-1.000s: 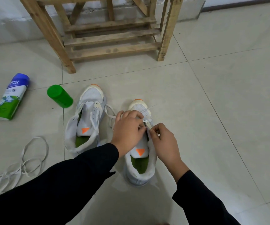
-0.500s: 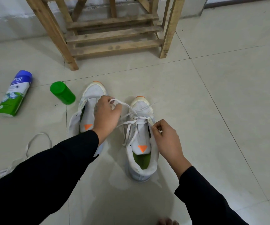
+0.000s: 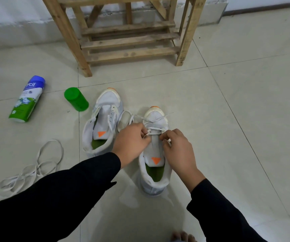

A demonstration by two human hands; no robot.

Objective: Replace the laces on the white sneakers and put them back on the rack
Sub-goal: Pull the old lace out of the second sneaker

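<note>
left hand (image 3: 132, 140): fingers curled, pinching the lace (image 3: 155, 129) at the eyelet row on the left-of-frame side of the tongue, just below the centre of the frame.
right hand (image 3: 177, 149): fingers curled at the opposite eyelet row, seemingly pinching a short bit of the same lace; the fingertips hide the exact hold.
hands together: just beside each other, parted only by the shoe's tongue.
sneaker in work (image 3: 155, 116): on the floor (image 3: 228, 119), directly under and ahead of both hands. its long axis runs from the heel lower in the frame to the toe higher up, and the toe points toward the rack. only the rows nearest the toe carry lace.
key relation: the bare eyelets lie heelward, under the hands, so i judge the threading must work down the frame. each hand serves its own side, and neither is clearly nearer.
slack: a loop of the lace spills left of the toe, between the two shoes.
second sneaker (image 3: 106, 110): just left and parallel, toe up-frame, apparently unlaced; the left hand is the nearer one.
rack (image 3: 130, 41): top of frame, beyond both toes, well apart.
loose laces (image 3: 36, 165): lower left, on the floor.
spray can (image 3: 27, 98), green cap (image 3: 76, 99): left of frame, lying near the second sneaker.
</note>
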